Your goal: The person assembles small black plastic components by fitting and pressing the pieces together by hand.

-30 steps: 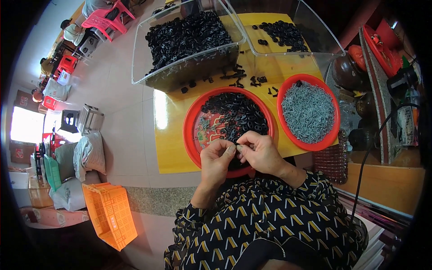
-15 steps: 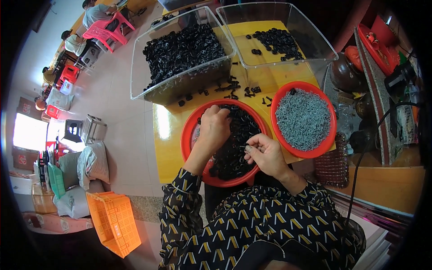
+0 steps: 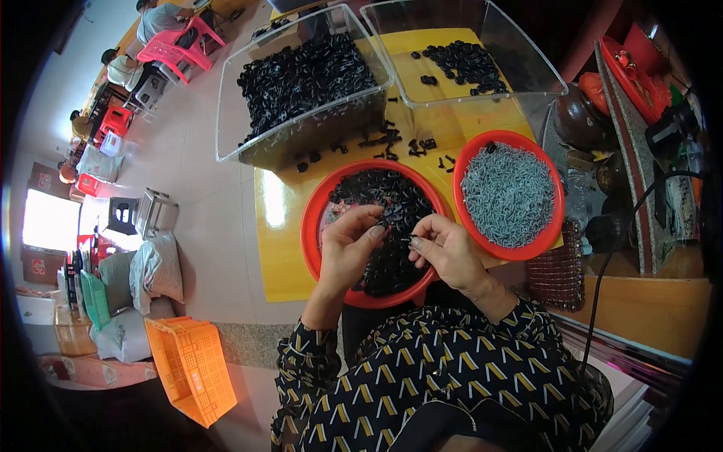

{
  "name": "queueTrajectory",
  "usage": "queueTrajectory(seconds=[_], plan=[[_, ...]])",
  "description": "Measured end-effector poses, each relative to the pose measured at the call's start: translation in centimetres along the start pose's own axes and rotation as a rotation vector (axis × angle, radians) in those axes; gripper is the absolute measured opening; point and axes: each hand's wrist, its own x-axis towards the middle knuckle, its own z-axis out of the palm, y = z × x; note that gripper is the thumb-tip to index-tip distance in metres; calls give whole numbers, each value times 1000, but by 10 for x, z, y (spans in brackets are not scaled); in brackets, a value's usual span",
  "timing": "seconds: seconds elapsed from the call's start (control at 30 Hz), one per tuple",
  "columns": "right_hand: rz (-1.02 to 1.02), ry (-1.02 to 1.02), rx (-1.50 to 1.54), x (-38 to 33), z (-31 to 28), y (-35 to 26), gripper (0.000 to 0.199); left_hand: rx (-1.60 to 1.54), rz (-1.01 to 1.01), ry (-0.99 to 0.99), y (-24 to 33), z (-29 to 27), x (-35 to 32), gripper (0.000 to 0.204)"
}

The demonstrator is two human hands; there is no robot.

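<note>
Clearly, you were in the middle of the job, with lots still to do. Your left hand (image 3: pixel 348 245) was curled over the near red bowl (image 3: pixel 310 226), and its fingertips pinched a small black part (image 3: pixel 382 223) at the top of the pile of black parts (image 3: pixel 392 203) in that bowl. Your right hand (image 3: pixel 446 248) was closed too, and its finger and thumb held something tiny near the left hand; it was too small for me to tell what it was. The two hands were close together, right over the bowl.

To the right, the other red bowl (image 3: pixel 553 218) was full of little grey metal pieces (image 3: pixel 508 194). On the far side, the left clear bin (image 3: pixel 226 120) held a big heap of black parts, and the right clear bin (image 3: pixel 527 60) held only a few. I think that small heap was the finished work, so most of it was still left. Some loose black bits lay on the yellow table (image 3: pixel 279 248) between the bins and the bowls.
</note>
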Motion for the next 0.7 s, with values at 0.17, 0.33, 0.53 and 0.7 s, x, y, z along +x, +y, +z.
queueTrajectory(seconds=[0.17, 0.33, 0.53, 0.7], plan=[[-51, -40, -23, -2, 11, 0, 2, -315, -90, -31, -13, -8, -30, 20], [46, -125, 58, -4, 24, -5, 5, -319, -74, -30, -16, -6, -44, 20], [104, -131, 96, -4, 27, -3, 6, -197, -75, -38, -11, -4, -49, 22], [129, -165, 168, -2, 28, 1, 7, -324, -76, -83, -23, -9, -48, 21]])
